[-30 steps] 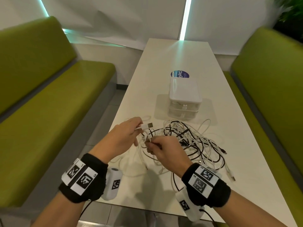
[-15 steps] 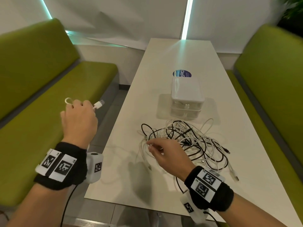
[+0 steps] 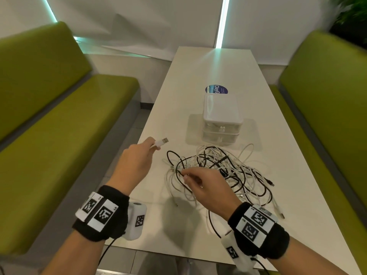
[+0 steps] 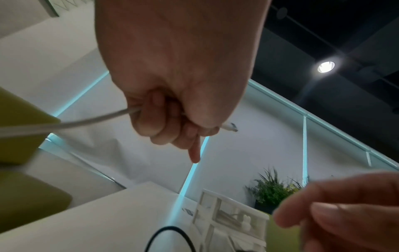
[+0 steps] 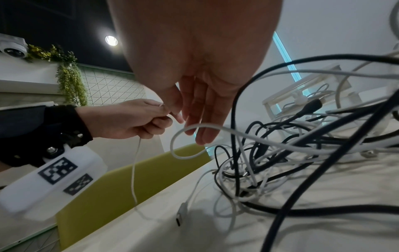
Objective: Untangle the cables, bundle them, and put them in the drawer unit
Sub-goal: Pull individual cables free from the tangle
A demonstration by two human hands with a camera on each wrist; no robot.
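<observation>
A tangle of white and black cables (image 3: 218,171) lies on the white table (image 3: 208,66), in front of a small white drawer unit (image 3: 222,120) with its drawers closed. My left hand (image 3: 154,145) grips a white cable just behind its USB plug (image 3: 161,142), raised left of the tangle. In the left wrist view that hand (image 4: 172,126) is curled round the cable (image 4: 86,121). My right hand (image 3: 185,176) hovers over the near left of the pile. Its fingers (image 5: 200,133) hang nearly straight above a white loop (image 5: 185,136) and grip nothing I can see.
Green benches run along both sides, left (image 3: 59,126) and right (image 3: 327,116). A round blue sticker (image 3: 216,90) lies behind the drawer unit. Loose cable ends trail toward the table's right edge (image 3: 278,211). A plant (image 3: 351,14) stands at the far right.
My left hand, which had swung out left over the bench pulling the white cable, has come back over the table's edge beside the tangle. The right hand stayed at the pile.
</observation>
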